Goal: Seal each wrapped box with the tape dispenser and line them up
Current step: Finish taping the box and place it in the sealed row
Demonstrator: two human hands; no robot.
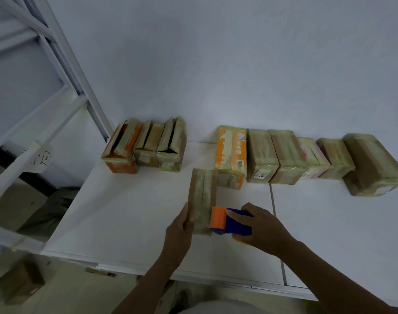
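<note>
My right hand (263, 225) is clenched round the blue body of the tape dispenser (229, 220), whose orange roller sits against the near right edge of the wrapped box (202, 193), just below the middle of the frame. My left hand (182, 225) curls round that box's near left edge, bracing it. The box looks light and stiff under slick film, so I judge it would skid on the white table (125, 211) unless held by its long sides. Just beside its far corner a row of taped boxes (284, 155) runs right along the wall, and three gaping boxes (145, 143) stand at centre left.
</note>
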